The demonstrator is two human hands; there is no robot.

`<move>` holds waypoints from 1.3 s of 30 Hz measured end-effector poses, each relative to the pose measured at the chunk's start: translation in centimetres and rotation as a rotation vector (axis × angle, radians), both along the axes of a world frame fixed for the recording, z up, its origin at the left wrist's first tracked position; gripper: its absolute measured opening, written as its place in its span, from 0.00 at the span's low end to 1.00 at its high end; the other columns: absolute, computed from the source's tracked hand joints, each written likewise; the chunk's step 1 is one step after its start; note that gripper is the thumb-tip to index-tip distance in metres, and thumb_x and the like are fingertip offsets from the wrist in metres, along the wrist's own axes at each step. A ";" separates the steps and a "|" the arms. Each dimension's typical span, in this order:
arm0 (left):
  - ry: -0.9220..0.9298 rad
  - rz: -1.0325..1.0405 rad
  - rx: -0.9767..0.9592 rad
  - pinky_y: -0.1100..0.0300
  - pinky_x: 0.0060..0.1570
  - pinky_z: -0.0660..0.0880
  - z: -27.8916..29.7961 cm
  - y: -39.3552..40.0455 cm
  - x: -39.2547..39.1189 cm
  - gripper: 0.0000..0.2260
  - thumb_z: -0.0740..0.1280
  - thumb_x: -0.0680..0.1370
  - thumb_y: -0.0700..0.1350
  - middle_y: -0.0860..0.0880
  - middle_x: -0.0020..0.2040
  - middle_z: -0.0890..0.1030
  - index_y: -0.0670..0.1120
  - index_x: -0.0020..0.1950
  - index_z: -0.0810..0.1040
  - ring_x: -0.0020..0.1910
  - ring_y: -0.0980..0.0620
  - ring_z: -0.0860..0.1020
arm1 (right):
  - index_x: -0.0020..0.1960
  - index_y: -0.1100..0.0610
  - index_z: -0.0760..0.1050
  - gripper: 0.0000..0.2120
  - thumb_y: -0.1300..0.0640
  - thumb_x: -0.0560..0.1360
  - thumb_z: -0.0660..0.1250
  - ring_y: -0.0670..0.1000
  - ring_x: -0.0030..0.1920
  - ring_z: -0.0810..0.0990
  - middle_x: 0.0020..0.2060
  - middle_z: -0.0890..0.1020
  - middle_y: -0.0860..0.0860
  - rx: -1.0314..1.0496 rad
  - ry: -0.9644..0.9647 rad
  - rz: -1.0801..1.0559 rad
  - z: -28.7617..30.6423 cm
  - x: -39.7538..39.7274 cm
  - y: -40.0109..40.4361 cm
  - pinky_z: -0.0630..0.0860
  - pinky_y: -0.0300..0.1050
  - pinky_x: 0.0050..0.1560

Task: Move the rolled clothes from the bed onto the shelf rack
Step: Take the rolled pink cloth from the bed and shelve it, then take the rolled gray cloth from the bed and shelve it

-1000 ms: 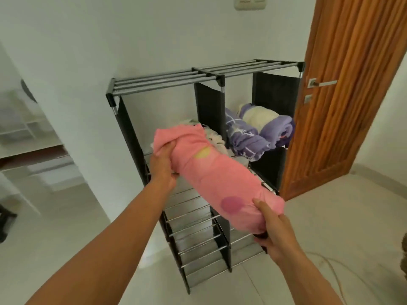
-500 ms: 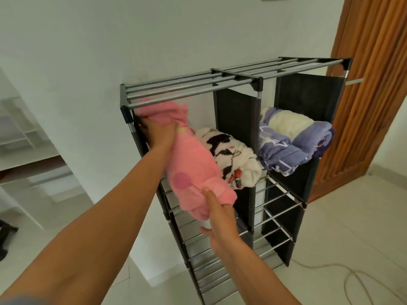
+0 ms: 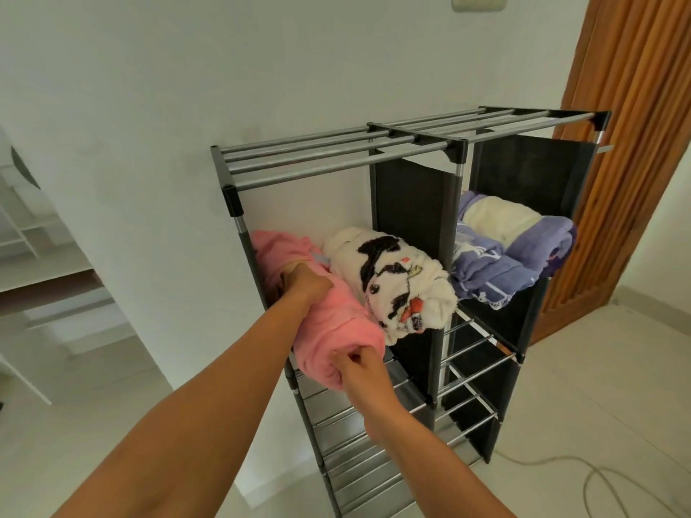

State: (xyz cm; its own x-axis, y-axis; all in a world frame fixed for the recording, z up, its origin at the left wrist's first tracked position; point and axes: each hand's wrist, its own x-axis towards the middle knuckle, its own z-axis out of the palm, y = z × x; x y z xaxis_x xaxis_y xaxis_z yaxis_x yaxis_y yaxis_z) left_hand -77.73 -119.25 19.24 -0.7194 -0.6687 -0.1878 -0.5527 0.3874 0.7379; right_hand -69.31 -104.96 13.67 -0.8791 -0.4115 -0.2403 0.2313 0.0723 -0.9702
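A pink rolled cloth (image 3: 332, 323) lies on the upper left shelf of the black and grey shelf rack (image 3: 336, 162), pressed against a white roll with black patches (image 3: 392, 282). My left hand (image 3: 303, 286) grips the pink roll on its top near the middle. My right hand (image 3: 361, 364) pinches its near end, which sticks out past the shelf's front edge. A purple and cream roll (image 3: 512, 244) fills the upper right compartment. The bed is out of view.
The rack stands against a white wall (image 3: 187, 106), with a wooden door (image 3: 635, 143) to its right. Lower shelves of grey bars (image 3: 471, 349) hold nothing. A pale cable (image 3: 598, 476) runs over the tiled floor at the right. White furniture (image 3: 22, 256) stands at the left.
The pink roll went from held in the air before the rack to lying on the upper left shelf. Both hands followed it in, and I have come closer to the rack.
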 end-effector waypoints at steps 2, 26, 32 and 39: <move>-0.036 -0.023 -0.063 0.49 0.77 0.53 -0.7 0.2 0.4 0.32 0.63 0.80 0.47 0.39 0.79 0.53 0.41 0.79 0.50 0.77 0.39 0.54 | 0.54 0.53 0.69 0.08 0.54 0.76 0.65 0.49 0.51 0.75 0.52 0.77 0.51 0.050 0.039 0.014 -0.7 0.1 0.2 0.73 0.43 0.52; -0.045 -1.043 0.036 0.58 0.55 0.73 -7.9 26.5 7.4 0.12 0.68 0.75 0.49 0.44 0.54 0.83 0.44 0.55 0.80 0.56 0.46 0.80 | 0.51 0.59 0.76 0.05 0.61 0.77 0.64 0.54 0.48 0.81 0.47 0.80 0.55 -0.058 -0.440 -0.883 -10.4 9.8 29.1 0.77 0.48 0.46; -0.506 -1.419 0.229 0.62 0.36 0.68 -15.0 43.0 17.5 0.04 0.65 0.78 0.48 0.48 0.45 0.77 0.48 0.48 0.74 0.41 0.52 0.76 | 0.48 0.59 0.74 0.02 0.61 0.77 0.63 0.52 0.42 0.78 0.43 0.78 0.55 -0.286 -0.480 -1.439 -12.4 26.7 44.1 0.75 0.44 0.41; -0.625 -1.789 0.133 0.62 0.35 0.65 -16.8 62.6 34.1 0.05 0.64 0.78 0.46 0.51 0.39 0.75 0.49 0.43 0.73 0.34 0.55 0.74 | 0.54 0.59 0.74 0.06 0.60 0.80 0.60 0.51 0.43 0.78 0.45 0.78 0.55 -0.558 -0.439 -1.969 -13.9 49.8 54.7 0.75 0.46 0.47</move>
